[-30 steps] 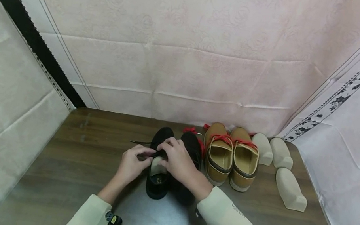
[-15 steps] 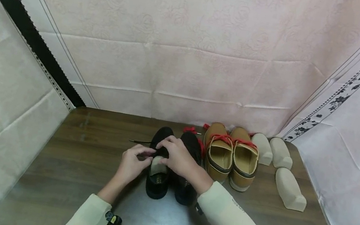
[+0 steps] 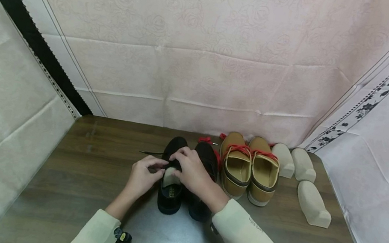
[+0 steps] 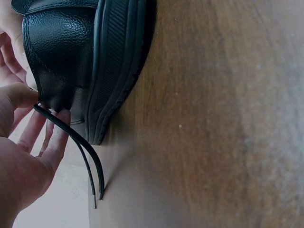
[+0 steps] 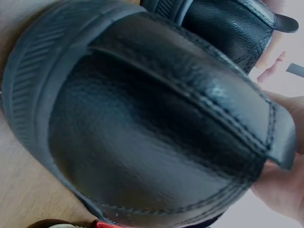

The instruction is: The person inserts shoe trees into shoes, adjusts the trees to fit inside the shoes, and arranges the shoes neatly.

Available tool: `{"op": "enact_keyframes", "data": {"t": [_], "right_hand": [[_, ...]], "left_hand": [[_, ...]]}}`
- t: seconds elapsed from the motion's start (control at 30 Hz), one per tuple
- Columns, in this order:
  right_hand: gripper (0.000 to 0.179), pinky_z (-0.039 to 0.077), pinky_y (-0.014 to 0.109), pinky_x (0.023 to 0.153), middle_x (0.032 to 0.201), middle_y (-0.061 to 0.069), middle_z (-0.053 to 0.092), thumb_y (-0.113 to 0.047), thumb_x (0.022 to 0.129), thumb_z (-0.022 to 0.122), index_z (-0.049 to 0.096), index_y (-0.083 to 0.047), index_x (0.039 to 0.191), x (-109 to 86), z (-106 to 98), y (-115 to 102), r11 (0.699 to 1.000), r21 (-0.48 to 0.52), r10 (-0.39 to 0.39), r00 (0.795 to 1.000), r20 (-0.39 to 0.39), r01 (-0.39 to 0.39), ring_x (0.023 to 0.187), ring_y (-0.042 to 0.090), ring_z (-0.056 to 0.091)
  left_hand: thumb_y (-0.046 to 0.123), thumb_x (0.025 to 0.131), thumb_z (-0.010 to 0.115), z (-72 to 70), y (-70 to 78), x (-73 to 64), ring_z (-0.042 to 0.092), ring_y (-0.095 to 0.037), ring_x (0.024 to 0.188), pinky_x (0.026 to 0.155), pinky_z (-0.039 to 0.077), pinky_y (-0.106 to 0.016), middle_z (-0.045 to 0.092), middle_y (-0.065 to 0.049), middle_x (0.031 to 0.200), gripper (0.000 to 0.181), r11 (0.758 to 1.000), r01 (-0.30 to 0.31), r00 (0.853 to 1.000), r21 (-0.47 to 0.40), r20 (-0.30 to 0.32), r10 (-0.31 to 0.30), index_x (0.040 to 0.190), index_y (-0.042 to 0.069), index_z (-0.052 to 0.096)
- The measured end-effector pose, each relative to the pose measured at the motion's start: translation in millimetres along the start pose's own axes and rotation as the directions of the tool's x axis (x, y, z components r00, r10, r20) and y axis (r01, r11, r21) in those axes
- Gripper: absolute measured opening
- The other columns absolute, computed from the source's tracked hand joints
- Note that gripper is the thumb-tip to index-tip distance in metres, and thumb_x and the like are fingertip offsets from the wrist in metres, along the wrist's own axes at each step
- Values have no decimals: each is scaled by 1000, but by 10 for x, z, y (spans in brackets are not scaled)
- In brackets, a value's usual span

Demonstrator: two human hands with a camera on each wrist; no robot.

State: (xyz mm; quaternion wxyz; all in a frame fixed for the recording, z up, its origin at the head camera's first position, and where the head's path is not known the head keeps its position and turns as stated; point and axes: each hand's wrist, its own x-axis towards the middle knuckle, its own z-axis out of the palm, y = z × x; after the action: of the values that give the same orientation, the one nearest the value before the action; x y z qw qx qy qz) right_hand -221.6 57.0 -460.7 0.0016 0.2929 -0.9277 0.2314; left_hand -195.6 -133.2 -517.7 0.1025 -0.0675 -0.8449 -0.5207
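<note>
A pair of black leather lace-up shoes stands side by side mid-table: the left black shoe (image 3: 169, 202) and the right black shoe (image 3: 198, 211). My left hand (image 3: 143, 177) pinches the left shoe's lacing flap between thumb and fingers. From that spot two ends of a black shoelace (image 4: 92, 154) hang free in the left wrist view. My right hand (image 3: 193, 173) has its fingers at the same shoe's lacing from the other side, fingertips partly hidden. A pale patch shows inside the shoe's opening below both hands. The right black shoe fills most of the right wrist view.
Right of the black pair stand tan shoes (image 3: 233, 185) with red laces. Three white shoe inserts (image 3: 314, 205) lie at the table's right side. A loose red-laced bit (image 3: 205, 140) lies behind the black shoes. White cloth walls (image 3: 202, 75) surround the wooden table (image 3: 81, 188).
Both hands stay at the left black shoe's lacing with only tiny finger shifts. The right forearm rocks slightly up and back. The shoes have not visibly moved.
</note>
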Motion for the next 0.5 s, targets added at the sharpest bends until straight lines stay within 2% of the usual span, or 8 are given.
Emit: {"op": "enact_keyframes", "data": {"t": [0.23,0.5], "right_hand": [[36,54,38,97,133,8,59,-18,92,80,69,-15,126,-15,-1,27,1000,-10,-26,1000,-3,26,118,27,54],[38,55,38,96,132,7,58,-19,90,82,68,-15,125,-14,-22,51,999,-20,-48,999,-1,48,115,25,54]], "left_hand": [[-2,89,75,16,-18,6,71,-20,93,82,61,-35,72,-5,102,22,1000,-4,1000,10,-6,4,105,13,81],[-3,86,76,16,-4,3,69,-20,93,77,59,-24,71,-6,105,25,1000,19,1000,6,4,-19,106,11,80]]}}
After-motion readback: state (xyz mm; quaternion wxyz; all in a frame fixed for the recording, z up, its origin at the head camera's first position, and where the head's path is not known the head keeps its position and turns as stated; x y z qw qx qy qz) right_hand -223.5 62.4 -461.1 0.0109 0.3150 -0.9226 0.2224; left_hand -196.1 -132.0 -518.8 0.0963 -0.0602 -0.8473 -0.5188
